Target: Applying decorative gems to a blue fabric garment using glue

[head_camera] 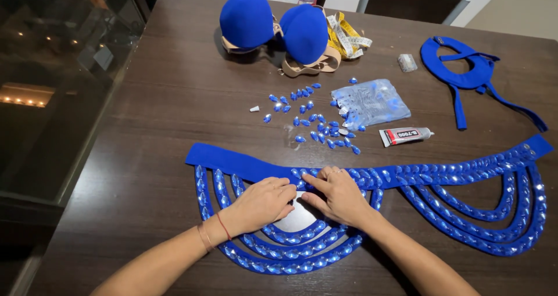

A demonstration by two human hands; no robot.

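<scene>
I see both forearms come in from six o'clock, the left from about seven, the right from about five, meeting at centre. My left hand (261,203) lies palm down, fingers curled, tips pointing toward three o'clock. My right hand (338,196) mirrors it, fingertips pinched toward nine o'clock. The fingertips of the two hands nearly touch.

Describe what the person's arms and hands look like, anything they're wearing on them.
Both forearms are bare, with no sleeves in view. The left hand has a thin red thread bracelet and a slim pale bangle at the wrist. The right hand wears what looks like a ring; its wrist is bare.
</scene>
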